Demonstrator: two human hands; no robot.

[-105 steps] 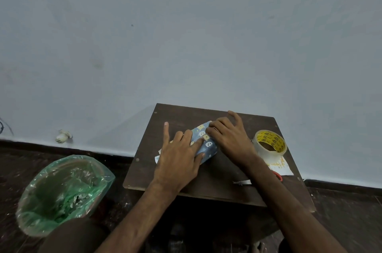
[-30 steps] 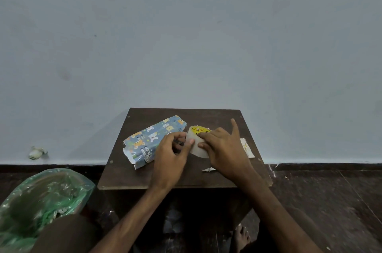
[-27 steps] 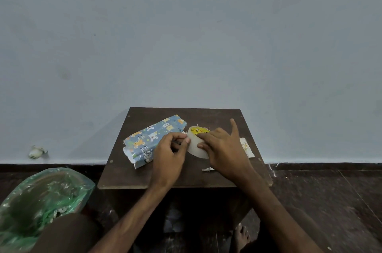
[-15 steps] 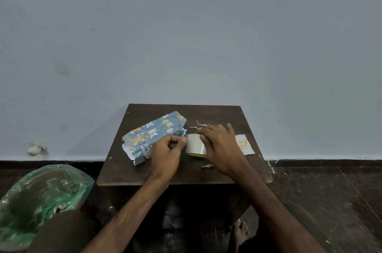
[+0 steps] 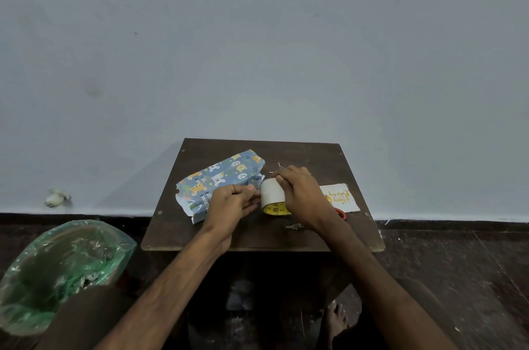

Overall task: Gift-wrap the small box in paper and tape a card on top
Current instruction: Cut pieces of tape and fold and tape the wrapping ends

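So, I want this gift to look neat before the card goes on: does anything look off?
Yes. The wrapped box has a ragged, crumpled left end where white paper edge sticks out, and it lies askew on the table. A small paper scrap lies near the front edge.

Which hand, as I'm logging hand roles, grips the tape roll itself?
The right hand, curled over the tape roll from above; the left hand only pinches at the roll's left edge, probably the tape end.

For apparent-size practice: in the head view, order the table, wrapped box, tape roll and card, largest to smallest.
1. table
2. wrapped box
3. tape roll and card: alike, both partly behind the right hand, so unranked.
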